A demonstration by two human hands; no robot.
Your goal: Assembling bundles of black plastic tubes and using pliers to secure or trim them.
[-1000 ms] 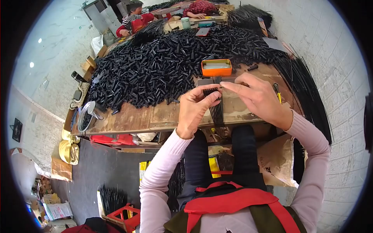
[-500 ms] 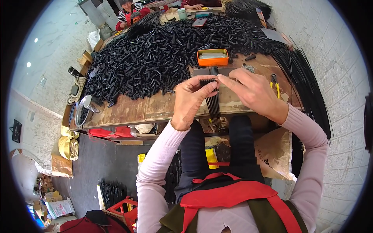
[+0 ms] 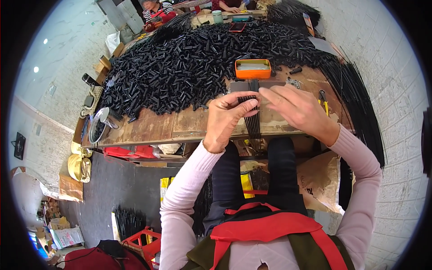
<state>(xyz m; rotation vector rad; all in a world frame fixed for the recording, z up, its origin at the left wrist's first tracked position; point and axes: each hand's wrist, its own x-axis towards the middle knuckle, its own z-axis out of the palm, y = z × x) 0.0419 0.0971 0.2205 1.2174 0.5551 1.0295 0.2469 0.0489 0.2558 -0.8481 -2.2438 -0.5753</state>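
My left hand (image 3: 225, 118) pinches a flat row of thin black rods (image 3: 254, 128) between thumb and fingers. The rods run from a dark grey plate (image 3: 272, 84) on the table down past its front edge, above my knees. Just right of the pinch is my right hand (image 3: 302, 111), its back turned up. Its fingers reach toward the left fingertips and look slightly blurred; they seem apart, and I see nothing in them. Behind the hands stands an orange box (image 3: 253, 73) holding thin pale pieces.
Small black tubes (image 3: 175, 67) lie heaped across the wooden table (image 3: 155, 128). Yellow-handled pliers (image 3: 324, 102) rest to the right, near long black rods (image 3: 355, 94) hanging over the edge. A clear container (image 3: 98, 126) stands at the left corner. Co-workers (image 3: 157, 13) sit at the far side.
My right fingertips have drawn slightly away from the left fingertips and spread a little. The left hand keeps its pinch on the rods. The whole view has shifted slightly.
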